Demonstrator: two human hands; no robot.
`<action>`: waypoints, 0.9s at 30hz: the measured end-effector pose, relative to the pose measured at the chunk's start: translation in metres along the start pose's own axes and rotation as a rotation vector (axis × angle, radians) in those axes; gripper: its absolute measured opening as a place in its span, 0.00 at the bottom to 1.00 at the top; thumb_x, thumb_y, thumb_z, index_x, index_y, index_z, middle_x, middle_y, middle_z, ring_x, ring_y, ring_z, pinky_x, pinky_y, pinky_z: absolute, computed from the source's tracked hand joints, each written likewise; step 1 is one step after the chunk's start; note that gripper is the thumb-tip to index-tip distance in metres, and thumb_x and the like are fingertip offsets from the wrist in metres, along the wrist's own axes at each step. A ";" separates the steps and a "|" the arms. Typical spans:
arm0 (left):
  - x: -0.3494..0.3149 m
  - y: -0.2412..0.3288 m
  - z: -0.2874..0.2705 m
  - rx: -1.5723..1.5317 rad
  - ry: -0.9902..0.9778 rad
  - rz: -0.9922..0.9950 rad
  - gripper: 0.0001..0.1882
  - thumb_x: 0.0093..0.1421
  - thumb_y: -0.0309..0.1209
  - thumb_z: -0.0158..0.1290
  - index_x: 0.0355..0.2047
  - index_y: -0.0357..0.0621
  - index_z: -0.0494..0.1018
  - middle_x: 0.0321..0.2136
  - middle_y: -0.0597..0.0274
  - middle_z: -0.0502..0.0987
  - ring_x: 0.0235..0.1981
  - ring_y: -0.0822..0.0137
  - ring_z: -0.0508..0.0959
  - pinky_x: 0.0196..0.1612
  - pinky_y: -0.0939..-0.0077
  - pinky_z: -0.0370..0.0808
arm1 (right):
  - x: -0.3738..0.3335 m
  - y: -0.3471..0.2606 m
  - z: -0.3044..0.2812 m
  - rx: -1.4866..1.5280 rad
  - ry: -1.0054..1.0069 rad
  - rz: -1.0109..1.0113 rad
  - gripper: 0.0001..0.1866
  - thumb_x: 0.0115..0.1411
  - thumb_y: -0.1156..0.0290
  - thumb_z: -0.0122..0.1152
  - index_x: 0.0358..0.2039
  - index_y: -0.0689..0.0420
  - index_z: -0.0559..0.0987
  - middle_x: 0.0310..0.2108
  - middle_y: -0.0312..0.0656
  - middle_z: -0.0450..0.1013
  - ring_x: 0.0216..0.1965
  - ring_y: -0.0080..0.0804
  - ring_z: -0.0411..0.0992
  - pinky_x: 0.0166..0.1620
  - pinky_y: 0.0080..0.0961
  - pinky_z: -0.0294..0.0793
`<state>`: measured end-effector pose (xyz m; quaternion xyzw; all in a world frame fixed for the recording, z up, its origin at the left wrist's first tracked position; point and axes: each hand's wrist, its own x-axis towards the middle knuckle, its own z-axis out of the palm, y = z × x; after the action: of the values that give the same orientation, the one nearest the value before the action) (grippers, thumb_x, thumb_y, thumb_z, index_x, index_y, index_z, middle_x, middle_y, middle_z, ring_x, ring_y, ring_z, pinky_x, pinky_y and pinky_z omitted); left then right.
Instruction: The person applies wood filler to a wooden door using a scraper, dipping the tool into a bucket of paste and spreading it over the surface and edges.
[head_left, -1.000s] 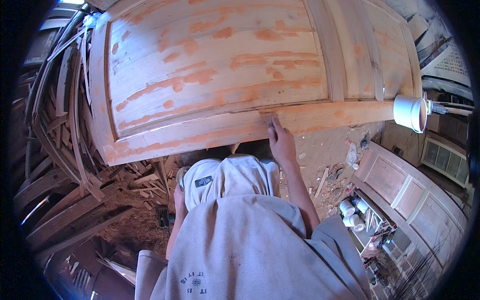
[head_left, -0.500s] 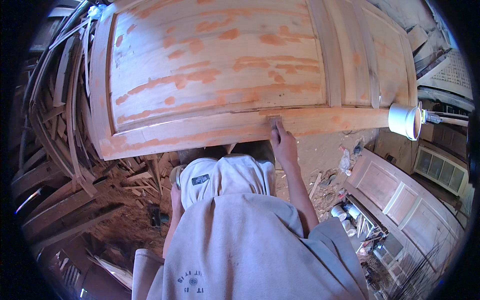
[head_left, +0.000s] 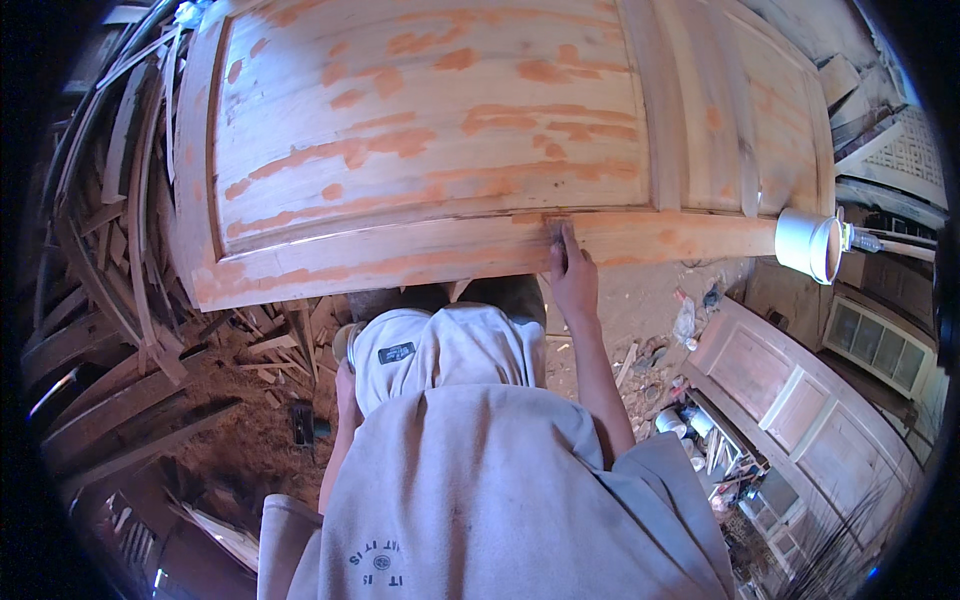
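Note:
A pale wooden panelled door (head_left: 330, 220) lies in front of me, streaked with orange filler. My right hand (head_left: 573, 275) is closed round a small flat putty knife (head_left: 556, 230), its blade against the near rail of the door. Fresh orange filler shows on the rail around the blade. Low at my left side, my left hand (head_left: 346, 388) is partly hidden by my shirt and leg. It is by a round tin (head_left: 344, 345), of which only the rim edge shows, and its fingers seem to be around it.
A white bucket (head_left: 805, 245) hangs or stands at the door's right end. Scrap timber (head_left: 120, 230) is heaped at the left. Another panelled door (head_left: 760, 370) leans at the right, near a box of tins and tools (head_left: 715, 440). Wood scraps litter the floor.
My right hand has shifted slightly right and up along the rail with the putty knife. More orange filler shows beside the blade. My left hand stays low by the tin.

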<state>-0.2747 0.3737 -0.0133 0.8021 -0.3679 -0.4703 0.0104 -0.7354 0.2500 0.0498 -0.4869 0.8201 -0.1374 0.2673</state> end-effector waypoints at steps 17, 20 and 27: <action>-0.010 0.005 0.025 -0.075 0.010 -0.001 0.20 0.56 0.36 0.53 0.45 0.34 0.72 0.40 0.42 0.79 0.45 0.52 0.78 0.47 0.62 0.72 | 0.019 -0.047 -0.022 -0.224 -0.329 -0.282 0.23 0.66 0.56 0.49 0.61 0.39 0.68 0.38 0.51 0.74 0.38 0.53 0.76 0.39 0.45 0.76; -0.014 -0.003 0.030 -0.084 0.015 -0.016 0.20 0.56 0.36 0.52 0.45 0.34 0.72 0.40 0.42 0.79 0.45 0.52 0.78 0.47 0.62 0.72 | 0.042 -0.056 -0.013 -0.484 -0.477 -0.449 0.22 0.66 0.52 0.47 0.59 0.38 0.69 0.41 0.49 0.74 0.37 0.51 0.76 0.39 0.44 0.78; -0.024 -0.009 0.037 -0.113 0.029 -0.050 0.20 0.56 0.36 0.52 0.45 0.34 0.72 0.40 0.43 0.79 0.45 0.52 0.79 0.48 0.62 0.72 | 0.057 -0.032 -0.059 -0.575 -0.502 -0.488 0.23 0.65 0.57 0.48 0.60 0.41 0.67 0.38 0.52 0.76 0.35 0.50 0.78 0.35 0.46 0.80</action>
<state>-0.3041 0.4073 -0.0188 0.8159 -0.3206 -0.4786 0.0494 -0.7680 0.1832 0.0963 -0.7387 0.5959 0.1593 0.2716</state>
